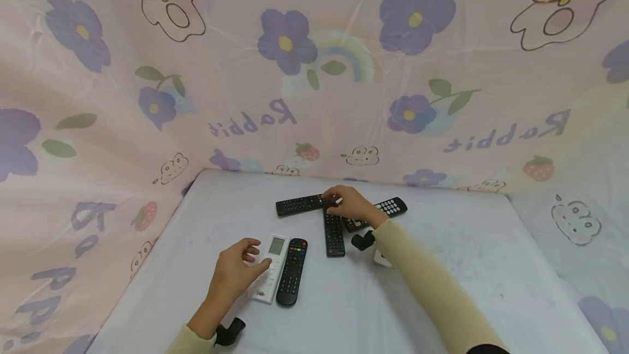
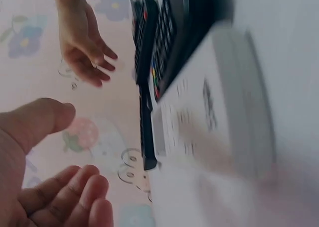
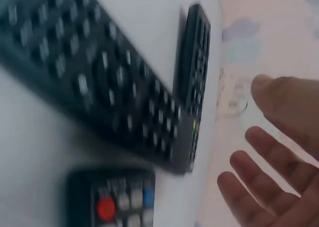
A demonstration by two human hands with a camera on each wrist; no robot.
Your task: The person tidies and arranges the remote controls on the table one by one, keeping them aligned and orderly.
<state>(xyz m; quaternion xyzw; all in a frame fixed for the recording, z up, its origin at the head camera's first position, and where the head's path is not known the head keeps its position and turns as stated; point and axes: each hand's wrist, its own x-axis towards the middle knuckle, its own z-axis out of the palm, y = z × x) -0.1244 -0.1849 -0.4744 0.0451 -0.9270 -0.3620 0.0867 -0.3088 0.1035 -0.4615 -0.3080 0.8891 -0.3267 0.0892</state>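
My left hand [image 1: 236, 271] hovers beside a white remote control [image 1: 267, 284] with a small grey screen; the thumb overlaps it in the head view, and the fingers hold nothing. Close along its right side lies a black remote with rounded ends [image 1: 292, 273]. Farther back, my right hand [image 1: 350, 204] is over the black remotes, thumb and fingers apart around bare air in the right wrist view. Below it lies a lengthwise black remote [image 1: 334, 235]. Another black remote [image 1: 301, 205] lies crosswise to the left, and one with white buttons [image 1: 391, 207] is partly hidden by the wrist.
A white object [image 1: 381, 259] shows partly from under the right sleeve [image 1: 422, 272]. All the remotes lie on a white-covered table [image 1: 467, 266]. Patterned cloth [image 1: 339, 97] rises behind the table and along its sides. Black camera mounts [image 1: 363, 240] sit at both wrists.
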